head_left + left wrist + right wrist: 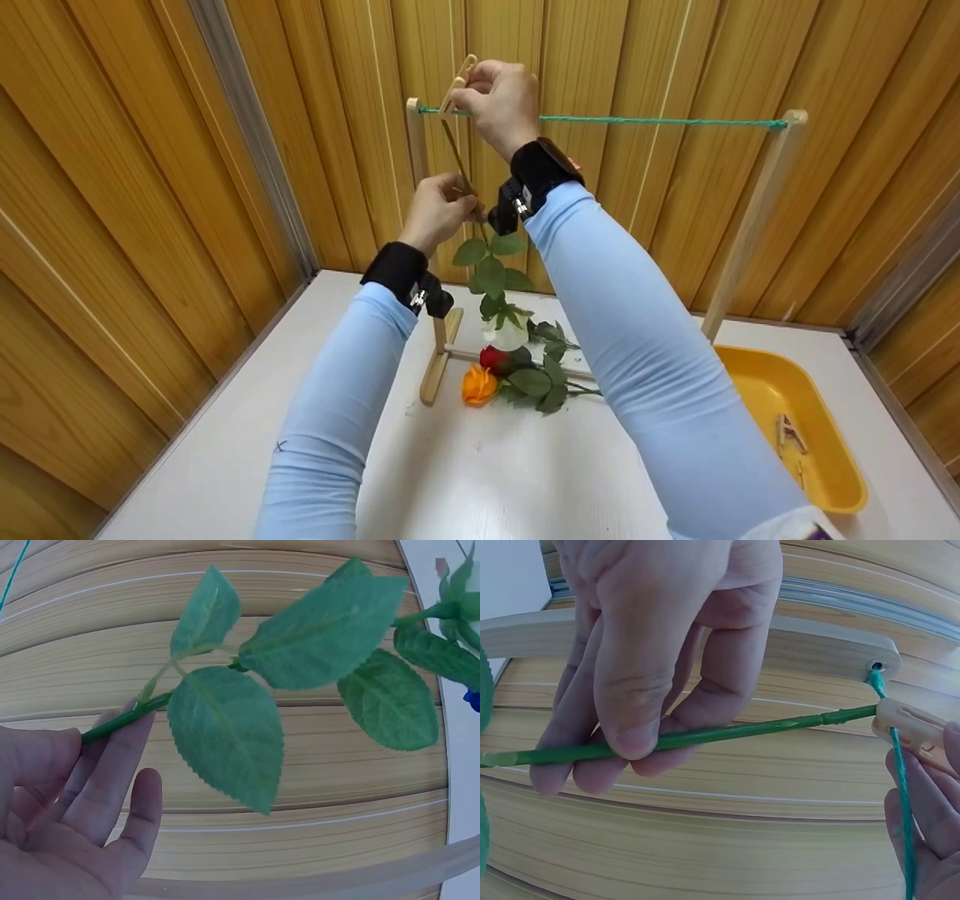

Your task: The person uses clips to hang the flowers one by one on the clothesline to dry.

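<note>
A white artificial rose point(506, 332) hangs head down, its leafy stem point(457, 154) rising to the teal rope point(660, 120). My left hand point(439, 210) pinches that stem between thumb and fingers, above the leaves point(225, 731). Higher up, at the rope's left end, my right hand point(506, 101) grips a wooden clothespin point(456, 86) by its upper part. In the right wrist view the clothespin point(911, 731) sits over the rope, and the stem's end meets its tip. A red rose point(493, 360) and an orange rose point(478, 385) lie on the table below.
The rope runs between two wooden posts point(754, 225), joined to a frame with a wooden foot point(435, 375) on the white table point(510, 480). On the right, partly behind my right sleeve, is a yellow tray point(832, 427) with clothespins point(789, 435). Wood-panelled walls point(600, 45) surround the table.
</note>
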A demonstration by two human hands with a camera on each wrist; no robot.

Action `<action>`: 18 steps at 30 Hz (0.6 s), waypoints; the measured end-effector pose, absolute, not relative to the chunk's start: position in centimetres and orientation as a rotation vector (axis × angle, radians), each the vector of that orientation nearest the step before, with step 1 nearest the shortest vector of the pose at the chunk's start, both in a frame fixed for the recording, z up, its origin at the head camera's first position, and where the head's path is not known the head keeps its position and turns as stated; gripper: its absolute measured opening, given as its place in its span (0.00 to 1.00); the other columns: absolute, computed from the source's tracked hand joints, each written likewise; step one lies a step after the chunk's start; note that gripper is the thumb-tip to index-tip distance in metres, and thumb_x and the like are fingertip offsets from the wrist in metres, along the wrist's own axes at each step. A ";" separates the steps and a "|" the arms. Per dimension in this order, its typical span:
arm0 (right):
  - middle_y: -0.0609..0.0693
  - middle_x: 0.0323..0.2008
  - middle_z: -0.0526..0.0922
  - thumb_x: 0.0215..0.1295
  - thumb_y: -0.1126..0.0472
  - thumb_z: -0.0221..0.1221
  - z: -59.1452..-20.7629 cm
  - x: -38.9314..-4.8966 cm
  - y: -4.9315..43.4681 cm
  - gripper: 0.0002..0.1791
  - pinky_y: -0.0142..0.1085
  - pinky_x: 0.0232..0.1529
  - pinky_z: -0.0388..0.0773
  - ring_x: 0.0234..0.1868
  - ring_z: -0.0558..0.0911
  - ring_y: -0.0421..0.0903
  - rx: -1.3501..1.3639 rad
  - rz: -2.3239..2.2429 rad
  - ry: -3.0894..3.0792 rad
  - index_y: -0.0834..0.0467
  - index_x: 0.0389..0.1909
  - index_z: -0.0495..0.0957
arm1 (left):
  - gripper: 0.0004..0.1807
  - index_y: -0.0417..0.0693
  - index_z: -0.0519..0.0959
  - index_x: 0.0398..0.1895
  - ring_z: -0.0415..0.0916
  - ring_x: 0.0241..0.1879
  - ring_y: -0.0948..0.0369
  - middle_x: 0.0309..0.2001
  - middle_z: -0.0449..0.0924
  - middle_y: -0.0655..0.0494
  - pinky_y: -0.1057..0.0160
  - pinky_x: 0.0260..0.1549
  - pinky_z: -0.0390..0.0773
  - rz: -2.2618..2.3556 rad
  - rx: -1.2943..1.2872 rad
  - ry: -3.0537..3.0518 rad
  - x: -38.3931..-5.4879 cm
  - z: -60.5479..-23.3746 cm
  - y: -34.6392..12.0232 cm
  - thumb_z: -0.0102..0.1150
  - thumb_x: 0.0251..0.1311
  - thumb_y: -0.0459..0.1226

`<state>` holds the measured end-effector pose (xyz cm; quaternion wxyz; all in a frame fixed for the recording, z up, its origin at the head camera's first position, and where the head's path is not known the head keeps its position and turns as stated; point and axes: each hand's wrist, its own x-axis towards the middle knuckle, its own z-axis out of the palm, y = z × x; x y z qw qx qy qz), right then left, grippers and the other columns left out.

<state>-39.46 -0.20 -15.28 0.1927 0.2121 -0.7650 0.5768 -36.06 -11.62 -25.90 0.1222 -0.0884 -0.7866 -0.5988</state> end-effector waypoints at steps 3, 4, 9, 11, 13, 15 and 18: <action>0.59 0.47 0.89 0.69 0.69 0.65 -15.2 -39.5 -0.2 0.11 0.26 0.48 0.82 0.48 0.89 0.44 0.591 1.617 -2.129 0.67 0.49 0.84 | 0.05 0.32 0.80 0.42 0.86 0.42 0.42 0.45 0.84 0.30 0.59 0.43 0.86 -1.718 -0.258 -2.313 -36.1 -26.0 -11.7 0.54 0.70 0.24; 0.59 0.47 0.89 0.69 0.69 0.65 -15.3 -39.5 -0.2 0.11 0.26 0.48 0.82 0.48 0.89 0.44 0.589 1.604 -2.132 0.67 0.49 0.84 | 0.05 0.31 0.80 0.42 0.86 0.43 0.42 0.45 0.84 0.30 0.60 0.44 0.85 -1.707 -0.257 -2.324 -36.1 -26.0 -11.7 0.54 0.70 0.24; 0.57 0.47 0.89 0.69 0.67 0.66 -15.3 -39.4 -0.3 0.11 0.26 0.49 0.82 0.48 0.88 0.43 0.579 1.537 -2.168 0.65 0.49 0.85 | 0.06 0.30 0.80 0.43 0.85 0.44 0.39 0.44 0.85 0.31 0.60 0.43 0.86 -1.673 -0.261 -2.343 -36.0 -26.1 -11.8 0.55 0.70 0.24; 0.56 0.47 0.90 0.69 0.67 0.66 -15.3 -39.4 -0.2 0.10 0.26 0.49 0.82 0.48 0.88 0.43 0.571 1.526 -2.180 0.65 0.49 0.85 | 0.05 0.31 0.81 0.43 0.86 0.43 0.40 0.43 0.85 0.31 0.60 0.42 0.86 -1.661 -0.265 -2.339 -36.0 -26.2 -11.8 0.55 0.69 0.24; 0.57 0.46 0.89 0.69 0.67 0.66 -15.2 -39.4 -0.2 0.10 0.26 0.49 0.82 0.48 0.88 0.43 0.573 1.534 -2.177 0.65 0.48 0.85 | 0.06 0.30 0.81 0.43 0.86 0.42 0.41 0.43 0.85 0.30 0.61 0.41 0.85 -1.651 -0.266 -2.338 -36.0 -26.3 -11.8 0.55 0.70 0.24; 0.57 0.46 0.89 0.69 0.68 0.66 -15.2 -39.4 -0.2 0.10 0.26 0.48 0.82 0.47 0.88 0.44 0.581 1.544 -2.169 0.66 0.48 0.85 | 0.06 0.31 0.81 0.44 0.86 0.41 0.42 0.44 0.84 0.30 0.62 0.40 0.85 -1.645 -0.268 -2.334 -36.0 -26.3 -11.7 0.56 0.70 0.25; 0.59 0.45 0.89 0.69 0.69 0.65 -15.3 -39.4 -0.2 0.09 0.26 0.47 0.82 0.46 0.89 0.44 0.595 1.582 -2.140 0.67 0.47 0.85 | 0.05 0.31 0.81 0.44 0.87 0.37 0.48 0.45 0.84 0.29 0.62 0.40 0.85 -1.669 -0.268 -2.318 -36.0 -26.4 -11.7 0.57 0.70 0.25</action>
